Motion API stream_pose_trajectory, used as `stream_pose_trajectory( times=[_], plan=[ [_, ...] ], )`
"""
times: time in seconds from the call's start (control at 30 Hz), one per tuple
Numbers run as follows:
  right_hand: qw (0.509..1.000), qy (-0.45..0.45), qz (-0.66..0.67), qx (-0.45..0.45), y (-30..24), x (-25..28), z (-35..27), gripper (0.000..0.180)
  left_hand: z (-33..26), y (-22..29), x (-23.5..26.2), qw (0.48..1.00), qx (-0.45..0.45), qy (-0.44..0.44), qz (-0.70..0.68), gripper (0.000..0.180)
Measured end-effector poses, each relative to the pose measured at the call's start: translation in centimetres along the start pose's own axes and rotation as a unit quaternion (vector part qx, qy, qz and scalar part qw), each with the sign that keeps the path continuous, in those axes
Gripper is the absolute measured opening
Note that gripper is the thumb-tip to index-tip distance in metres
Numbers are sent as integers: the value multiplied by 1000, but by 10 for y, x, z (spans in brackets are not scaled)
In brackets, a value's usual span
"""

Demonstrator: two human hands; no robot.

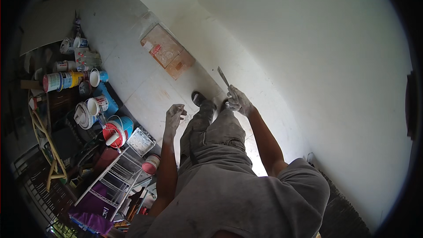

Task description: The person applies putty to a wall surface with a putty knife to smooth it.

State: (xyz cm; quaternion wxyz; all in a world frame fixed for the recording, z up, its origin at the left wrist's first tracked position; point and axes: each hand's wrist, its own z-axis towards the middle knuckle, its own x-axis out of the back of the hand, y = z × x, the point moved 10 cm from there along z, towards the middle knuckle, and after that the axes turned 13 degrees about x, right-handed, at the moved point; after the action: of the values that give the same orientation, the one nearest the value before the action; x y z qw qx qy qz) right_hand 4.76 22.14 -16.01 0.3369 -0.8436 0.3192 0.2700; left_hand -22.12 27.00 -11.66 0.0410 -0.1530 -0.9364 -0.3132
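My right hand (239,100), coated in pale dust, is closed around a putty knife (223,76). Its thin flat blade points up and away, close to the pale wall (304,75) on the right. My left hand (175,115) hangs in front of my left thigh, also whitened with dust. Its fingers are loosely bent and somewhat apart, and I see nothing held in them.
A flattened cardboard sheet (165,48) lies on the tiled floor (128,68) ahead. Paint buckets (66,80) crowd the left side, with a red-lidded bucket (115,133), a white paint tray (141,141) and a white metal rack (115,178) nearer me.
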Motion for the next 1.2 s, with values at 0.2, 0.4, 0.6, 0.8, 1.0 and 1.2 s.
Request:
stream_pose_trajectory(
  times=[0.2, 0.4, 0.6, 0.8, 1.0, 1.2],
  plan=[
    [977, -151, 149, -28, -16, -68, -85, 39, -56, 153, -82, 972, -216, -5, 88, 33],
    [967, -227, 116, -21, -33, -75, -129, 37, -117, 209, -135, 914, -363, -55, 173, 35],
    [972, -225, 59, -32, -34, -50, -155, 34, -154, 216, -156, 908, -363, -56, 204, 28],
    [996, -90, 11, -10, -42, -32, -183, 31, -175, 206, -176, 883, -403, -57, 234, 18],
    [959, -251, 96, -86, -27, -35, -199, 28, -175, 194, -186, 887, -367, -80, 270, 13],
    [992, -112, -49, -18, -28, 22, -181, 22, -172, 186, -193, 902, -310, -120, 276, 17]
  ],
)
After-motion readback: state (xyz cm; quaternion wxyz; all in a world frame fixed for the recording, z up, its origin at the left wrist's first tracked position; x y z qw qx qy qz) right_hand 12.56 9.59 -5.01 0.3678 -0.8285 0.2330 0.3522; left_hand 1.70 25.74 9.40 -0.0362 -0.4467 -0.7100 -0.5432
